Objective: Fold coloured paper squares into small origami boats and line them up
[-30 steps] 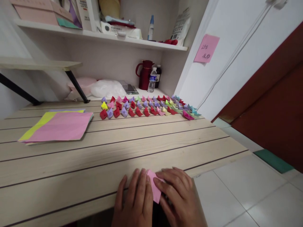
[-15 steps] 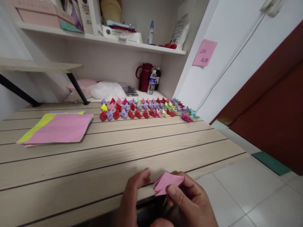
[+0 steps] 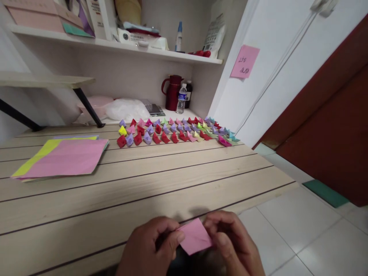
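Note:
A small folded pink paper [image 3: 194, 238] is held just off the near edge of the wooden table [image 3: 149, 180]. My left hand [image 3: 149, 247] pinches its left corner with thumb and fingers closed. My right hand [image 3: 232, 243] grips its right side, fingers curled round it. Far across the table stand several rows of small folded paper boats [image 3: 172, 132] in red, purple, pink, yellow and teal. A stack of flat coloured sheets [image 3: 61, 157], pink on top with yellow beneath, lies at the left.
A red jug [image 3: 171, 92], a water bottle [image 3: 181, 99] and a white plastic bag [image 3: 126, 108] sit at the back under a cluttered shelf [image 3: 115, 44]. A pink sticky note [image 3: 244, 61] hangs on the white door. Tiled floor lies to the right.
The pink paper was pressed flat on the table edge, then lifted. Now both hands hold it in the air, turned to show a flat face, with the left hand closed on it.

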Motion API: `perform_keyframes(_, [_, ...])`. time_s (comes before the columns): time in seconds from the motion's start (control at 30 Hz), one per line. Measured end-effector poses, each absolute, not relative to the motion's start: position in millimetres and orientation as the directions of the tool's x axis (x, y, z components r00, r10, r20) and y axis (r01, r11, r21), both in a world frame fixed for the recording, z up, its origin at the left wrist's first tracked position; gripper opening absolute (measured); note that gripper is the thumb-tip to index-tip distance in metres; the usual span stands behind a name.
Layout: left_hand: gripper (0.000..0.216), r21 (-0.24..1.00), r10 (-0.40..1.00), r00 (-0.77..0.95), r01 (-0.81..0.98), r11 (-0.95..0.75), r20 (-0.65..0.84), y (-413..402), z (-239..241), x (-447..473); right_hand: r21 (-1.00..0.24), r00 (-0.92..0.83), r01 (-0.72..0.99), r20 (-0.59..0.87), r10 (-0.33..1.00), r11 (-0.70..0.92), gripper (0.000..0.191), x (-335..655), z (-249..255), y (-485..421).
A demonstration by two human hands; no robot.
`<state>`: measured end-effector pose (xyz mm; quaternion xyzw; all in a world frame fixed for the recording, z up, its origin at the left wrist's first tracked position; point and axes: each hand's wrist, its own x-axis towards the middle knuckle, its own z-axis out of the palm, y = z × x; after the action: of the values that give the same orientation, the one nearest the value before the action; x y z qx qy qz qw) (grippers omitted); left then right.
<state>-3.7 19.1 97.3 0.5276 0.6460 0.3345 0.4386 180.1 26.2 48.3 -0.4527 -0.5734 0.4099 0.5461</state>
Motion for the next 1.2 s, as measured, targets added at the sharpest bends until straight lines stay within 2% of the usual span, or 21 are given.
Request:
perform_keyframes(0.07, [0.021,0.775,0.988,-0.008,0.619,0.127,-0.156,29.9,100.7,-12.5,-0.844,0.026,0.294,0.477,0.879,0.449,0.026,195.9,43.0,31.4])
perform_keyframes(0.13, [0.023,0.591,0.995,0.016,0.805,0.048,-0.102,40.5,104.8,-17.7,-0.617,-0.144,0.502,0.632,0.762,0.606,0.028,209.1,40.1,40.5])
perform_keyframes(0.17, [0.023,0.5,0.995,0.046,0.866,0.003,-0.086,45.4,106.8,-18.7,-0.493,-0.265,0.551,0.662,0.701,0.673,0.031,213.3,39.8,45.8])
perform_keyframes(0.27, [0.025,0.291,0.981,0.179,0.945,-0.151,-0.073,57.1,111.2,-16.5,-0.205,-0.564,0.552,0.621,0.544,0.808,0.044,216.1,41.5,60.1])
perform_keyframes(0.37, [0.022,0.169,0.949,0.313,0.939,-0.301,-0.048,65.4,112.5,-11.1,-0.066,-0.703,0.529,0.524,0.481,0.846,0.047,211.8,42.0,66.7])
perform_keyframes(0.5, [0.018,0.144,0.907,0.419,0.901,-0.41,-0.04,73.2,110.6,-3.5,-0.073,-0.683,0.533,0.551,0.48,0.843,0.041,208.9,36.4,64.7])
perform_keyframes(0.6, [0.016,0.116,0.912,0.407,0.905,-0.41,0.047,72.0,102.7,-2.8,-0.126,-0.628,0.527,0.608,0.485,0.84,0.035,206.6,33.0,62.6])
perform_keyframes(0.7, [0.035,0.055,0.88,0.351,0.92,-0.387,0.321,58.9,88.3,-11.8,-0.189,-0.589,0.517,0.629,0.507,0.835,0.031,202.2,34.0,62.0])
perform_keyframes(0.77, [0.035,0.024,0.745,0.319,0.912,-0.409,0.586,44.9,78.8,-21.2,-0.228,-0.573,0.51,0.629,0.525,0.829,0.03,199.5,36.2,61.6])
perform_keyframes(0.83, [0.035,-0.055,0.633,0.344,0.902,-0.429,0.693,31.0,71.0,-28.2,-0.259,-0.563,0.509,0.621,0.545,0.821,0.03,197.8,38.3,61.0])
perform_keyframes(0.97, [0.029,-0.185,0.513,0.441,0.861,-0.474,0.736,16.5,54.1,-22.4,-0.283,-0.549,0.512,0.618,0.562,0.811,0.029,197.0,39.5,60.2])
perform_keyframes(1.0, [0.026,-0.176,0.516,0.443,0.856,-0.486,0.733,15.9,48.6,-18.0,-0.281,-0.547,0.517,0.619,0.564,0.809,0.03,197.0,39.2,60.1])
perform_keyframes(1.1, [0.021,0.014,0.58,0.309,0.875,-0.485,0.753,17.2,33.7,-8.2,-0.271,-0.548,0.529,0.615,0.568,0.804,0.03,196.9,38.2,60.1])
perform_keyframes(1.2, [0.022,-0.008,0.58,0.37,0.848,-0.53,0.725,17.9,29.1,-11.4,-0.311,-0.544,0.524,0.594,0.593,0.793,0.022,195.6,38.6,60.1])
